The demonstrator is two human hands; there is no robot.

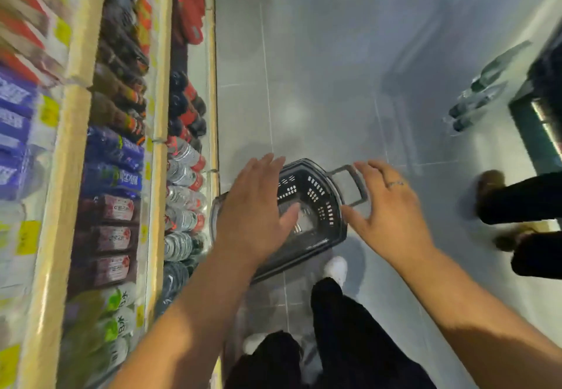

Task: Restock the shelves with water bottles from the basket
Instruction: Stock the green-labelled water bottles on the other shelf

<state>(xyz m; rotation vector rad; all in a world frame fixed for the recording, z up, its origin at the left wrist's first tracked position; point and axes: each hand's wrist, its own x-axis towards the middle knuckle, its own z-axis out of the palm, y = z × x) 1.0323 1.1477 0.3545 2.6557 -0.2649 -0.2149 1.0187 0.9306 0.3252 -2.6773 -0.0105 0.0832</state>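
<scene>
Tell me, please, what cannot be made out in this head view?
- Basket contents, head view: the left hand covers much of its inside; remaining bottles cannot be told.
- Shelf labels, head view: motion blur, unreadable.
- Bottles at far right, head view: blurred, count unclear.
- Person at right, head view: cut off by the edge.

Shop. Long shelves (76, 133) packed with drink bottles (185, 172), yellow price tags (29, 236), shopping basket (316, 203) on tiled floor (319, 69).
</scene>
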